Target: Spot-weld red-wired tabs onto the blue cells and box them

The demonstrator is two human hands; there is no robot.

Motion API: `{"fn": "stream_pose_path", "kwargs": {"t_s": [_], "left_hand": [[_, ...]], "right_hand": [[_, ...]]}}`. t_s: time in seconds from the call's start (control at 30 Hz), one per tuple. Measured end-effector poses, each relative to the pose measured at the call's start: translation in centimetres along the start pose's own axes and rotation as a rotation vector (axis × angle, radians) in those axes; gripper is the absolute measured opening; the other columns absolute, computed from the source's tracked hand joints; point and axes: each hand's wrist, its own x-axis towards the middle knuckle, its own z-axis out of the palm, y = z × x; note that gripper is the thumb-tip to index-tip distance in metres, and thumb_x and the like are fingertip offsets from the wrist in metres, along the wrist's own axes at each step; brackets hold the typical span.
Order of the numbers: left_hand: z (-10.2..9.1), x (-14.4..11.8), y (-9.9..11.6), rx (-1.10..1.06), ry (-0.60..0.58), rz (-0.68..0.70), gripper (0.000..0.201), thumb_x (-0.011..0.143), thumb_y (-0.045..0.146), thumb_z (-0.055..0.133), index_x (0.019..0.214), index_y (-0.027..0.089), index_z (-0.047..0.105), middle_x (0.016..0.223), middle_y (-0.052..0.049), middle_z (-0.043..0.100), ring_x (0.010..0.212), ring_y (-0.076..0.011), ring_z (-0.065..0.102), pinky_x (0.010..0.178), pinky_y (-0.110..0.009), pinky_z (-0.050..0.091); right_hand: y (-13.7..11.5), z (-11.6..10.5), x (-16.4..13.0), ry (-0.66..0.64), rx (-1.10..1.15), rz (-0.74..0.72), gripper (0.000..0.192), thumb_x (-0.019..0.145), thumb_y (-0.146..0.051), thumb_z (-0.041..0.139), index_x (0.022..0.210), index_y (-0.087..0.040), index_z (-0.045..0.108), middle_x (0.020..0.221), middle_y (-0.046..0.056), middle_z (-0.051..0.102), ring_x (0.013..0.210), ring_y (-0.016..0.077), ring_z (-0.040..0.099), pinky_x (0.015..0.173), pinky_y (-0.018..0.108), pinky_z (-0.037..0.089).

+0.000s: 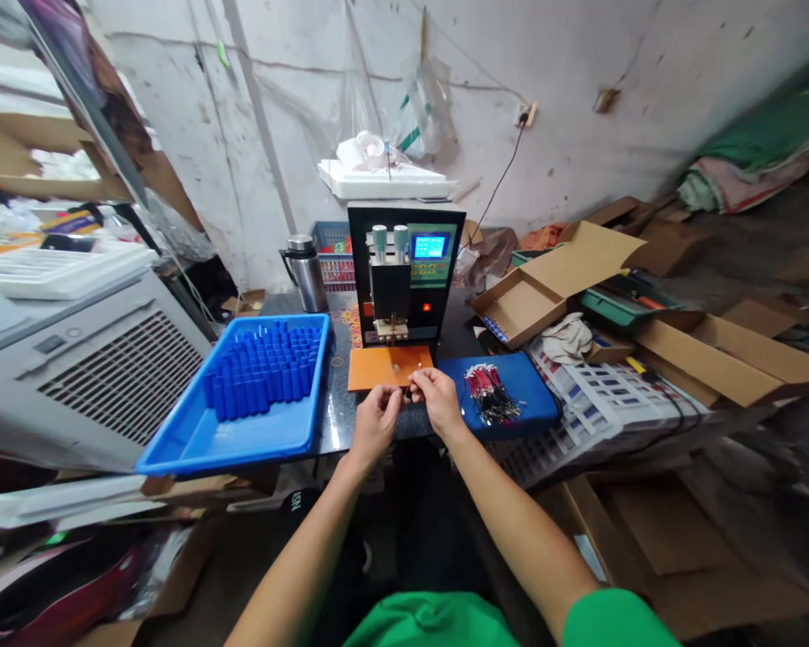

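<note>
Both hands are meeting at the front edge of the orange work plate (389, 366), just below the spot welder (404, 279). The left hand (376, 420) and right hand (438, 400) are pinching one small dark part (408, 392) between their fingers; what it is, its long axis and which way it points are too small to tell. Judged step: readying that part for welding. The next move likely calls for aligning it beneath the electrodes. Blue cylindrical cells are standing in the blue tray (243, 440); red-and-black leads (489, 391) are lying right.
</note>
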Motion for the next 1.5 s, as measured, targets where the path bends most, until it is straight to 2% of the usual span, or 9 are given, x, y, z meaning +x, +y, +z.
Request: {"fn": "stream_pose_path", "kwargs": {"t_s": [0.17,0.37,0.67,0.93,1.03,1.13,1.23,1.3,1.5], "left_hand": [[-0.4,-0.5,-0.1,-0.013,0.002,-0.047,0.031,0.082,0.045,0.067,0.094,0.016,0.066,0.089,-0.007,0.073,0.080,-0.0184,0.068,0.076,-0.031,0.054],[-0.3,-0.7,0.0,-0.022,0.045,-0.054,0.029,0.084,0.046,0.063,0.086,0.017,0.066,0.075,-0.003,0.069,0.070,-0.0163,0.064,0.070,-0.029,0.052],[-2.0,-0.5,0.5,0.088,-0.009,-0.057,0.027,0.086,0.043,0.056,0.074,0.019,0.055,0.072,0.000,0.059,0.070,-0.0143,0.054,0.068,-0.026,0.044],[-3.5,-2.2,0.5,0.161,-0.008,-0.062,0.020,0.089,0.035,0.055,0.077,0.019,0.056,0.073,-0.001,0.061,0.069,-0.0139,0.055,0.067,-0.026,0.044],[-5.9,-2.2,0.9,0.273,0.017,-0.009,0.017,0.089,0.036,0.058,0.088,0.019,0.062,0.082,-0.003,0.067,0.075,-0.0156,0.061,0.072,-0.027,0.048],[-10.6,-1.5,1.1,0.518,0.142,0.008,0.019,0.089,0.032,0.058,0.103,0.020,0.064,0.094,-0.005,0.070,0.084,-0.0185,0.065,0.078,-0.030,0.050],[-15.9,-0.4,0.8,0.931,0.239,-0.096,0.030,0.088,0.024,0.057,0.118,0.020,0.063,0.102,-0.009,0.069,0.097,-0.0240,0.066,0.089,-0.035,0.050],[-18.6,0.3,0.5,1.151,0.209,-0.220,0.044,0.088,0.023,0.058,0.132,0.021,0.057,0.112,-0.012,0.064,0.102,-0.0275,0.065,0.087,-0.037,0.050],[-20.4,1.3,-0.4,1.351,0.090,-0.365,0.050,0.088,0.022,0.058,0.137,0.025,0.050,0.121,-0.014,0.056,0.099,-0.0274,0.067,0.083,-0.035,0.051]], "right_hand": [[0.7,0.8,-0.2,0.029,0.022,0.008,0.024,0.073,-0.040,0.069,0.074,-0.017,0.062,0.061,-0.003,0.058,0.048,0.0069,0.047,0.047,0.020,0.041],[1.4,1.2,-0.3,0.012,-0.001,0.019,0.027,0.074,-0.044,0.068,0.076,-0.018,0.059,0.064,-0.003,0.058,0.048,0.0075,0.047,0.048,0.021,0.043],[0.9,0.6,-1.2,-0.269,-0.331,-0.126,0.022,0.078,-0.041,0.065,0.074,-0.020,0.062,0.068,0.001,0.063,0.067,0.0163,0.059,0.066,0.028,0.049],[1.8,1.2,-2.1,-0.346,-0.396,-0.119,0.032,0.079,-0.050,0.065,0.076,-0.019,0.065,0.075,0.006,0.068,0.070,0.0195,0.062,0.071,0.032,0.050],[2.3,1.2,-2.2,-0.288,-0.413,-0.129,0.040,0.078,-0.058,0.066,0.076,-0.018,0.066,0.072,0.006,0.068,0.068,0.0199,0.062,0.069,0.032,0.051],[2.7,0.6,-2.1,-0.211,-0.422,-0.132,0.046,0.075,-0.064,0.067,0.075,-0.018,0.066,0.070,0.007,0.067,0.061,0.0184,0.060,0.064,0.031,0.050],[2.9,-0.3,-2.2,-0.181,-0.410,-0.109,0.050,0.073,-0.068,0.067,0.075,-0.018,0.065,0.070,0.006,0.067,0.057,0.0170,0.058,0.059,0.030,0.049],[3.1,-0.6,-2.4,-0.181,-0.409,-0.096,0.051,0.072,-0.069,0.068,0.075,-0.018,0.065,0.068,0.005,0.066,0.055,0.0168,0.057,0.057,0.030,0.048],[3.4,-0.5,-3.1,-0.204,-0.415,-0.087,0.048,0.074,-0.067,0.066,0.073,-0.018,0.065,0.066,0.005,0.065,0.055,0.0171,0.056,0.058,0.031,0.048]]}}
